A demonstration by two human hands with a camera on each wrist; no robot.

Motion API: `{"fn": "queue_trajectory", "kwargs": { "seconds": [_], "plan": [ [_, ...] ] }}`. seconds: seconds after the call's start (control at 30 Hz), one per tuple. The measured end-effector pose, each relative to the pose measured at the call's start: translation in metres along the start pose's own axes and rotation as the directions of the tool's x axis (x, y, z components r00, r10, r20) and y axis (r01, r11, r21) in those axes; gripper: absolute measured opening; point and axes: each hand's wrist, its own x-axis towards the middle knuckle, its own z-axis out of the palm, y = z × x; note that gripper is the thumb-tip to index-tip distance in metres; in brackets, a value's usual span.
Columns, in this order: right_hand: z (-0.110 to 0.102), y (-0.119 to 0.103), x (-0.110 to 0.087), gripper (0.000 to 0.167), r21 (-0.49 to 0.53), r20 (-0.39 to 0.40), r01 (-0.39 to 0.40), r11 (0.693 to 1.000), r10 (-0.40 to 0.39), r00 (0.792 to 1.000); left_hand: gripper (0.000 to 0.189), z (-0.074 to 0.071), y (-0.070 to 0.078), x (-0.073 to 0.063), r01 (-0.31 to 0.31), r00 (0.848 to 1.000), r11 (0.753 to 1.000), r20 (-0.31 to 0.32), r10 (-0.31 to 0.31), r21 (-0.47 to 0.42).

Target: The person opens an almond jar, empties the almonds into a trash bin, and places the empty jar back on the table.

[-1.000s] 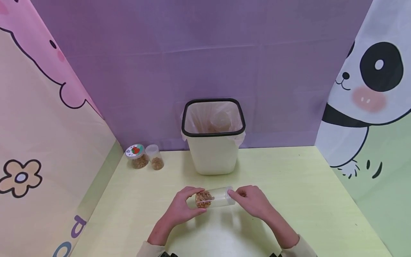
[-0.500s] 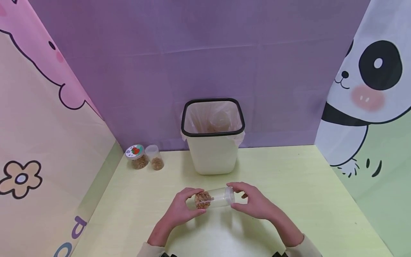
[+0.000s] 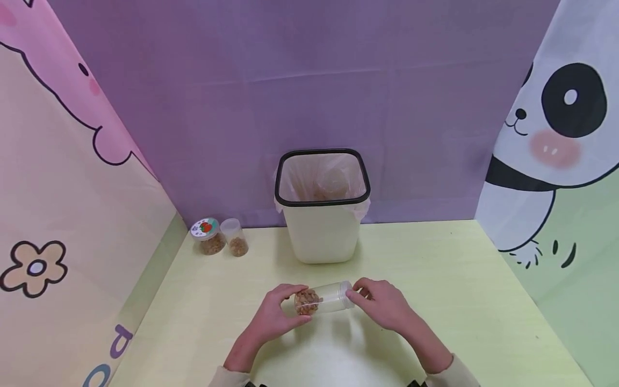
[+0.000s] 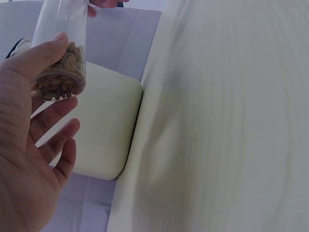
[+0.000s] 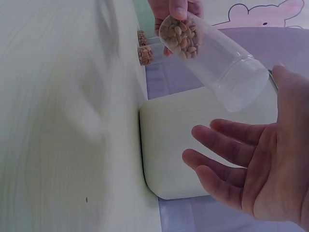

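A clear plastic jar (image 3: 332,297) lies sideways in the air above the table, its bottom part filled with brown nut-like kernels (image 3: 307,302). My left hand (image 3: 277,310) holds it by the bottom end, thumb on one side and fingers on the other. In the left wrist view the remaining fingers (image 4: 63,137) hang loosely curled below the jar. A translucent screw lid (image 5: 244,84) closes the other end. My right hand (image 3: 382,302) is at this lid, thumb tip right at its rim; in the right wrist view its other fingers (image 5: 224,145) are relaxed and apart from the lid.
A cream bin (image 3: 321,234) with a black rim and a plastic liner stands at the back of the table (image 3: 435,301). To its left are a jar with a strawberry lid (image 3: 208,236) and a small clear jar (image 3: 234,237), both holding kernels. Printed cloths hang around.
My right hand spread its thumb and fingers to both sides of the lid, then turned so the thumb is back at the rim. My left hand and the jar stay nearly still.
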Motion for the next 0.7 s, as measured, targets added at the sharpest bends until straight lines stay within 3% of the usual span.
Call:
{"fn": "queue_trajectory", "kwargs": {
  "seconds": [0.17,0.43,0.6,0.7],
  "plan": [
    [-0.0003,-0.0031,0.0001,0.036,-0.050,0.017,0.024,0.998,-0.023,1.000,0.061,0.0004,-0.0007,-0.0004,0.003,1.000,1.000,-0.005,-0.003,0.000],
    [0.0004,-0.0023,-0.0015,0.035,-0.005,0.065,0.049,0.999,-0.049,0.997,0.061,0.0022,-0.0002,-0.0026,0.010,1.000,1.000,0.004,-0.010,-0.022],
    [-0.0017,-0.0007,0.0004,0.027,0.079,0.074,0.137,0.987,-0.143,0.987,0.061,0.0013,0.0000,-0.0016,0.007,1.000,1.000,0.001,-0.007,0.001],
    [-0.0037,0.0008,-0.0001,0.035,0.122,0.062,0.225,0.967,-0.233,0.970,0.060,0.0009,-0.0002,-0.0012,0.009,1.000,1.000,0.003,-0.009,0.012]
  ]
}}
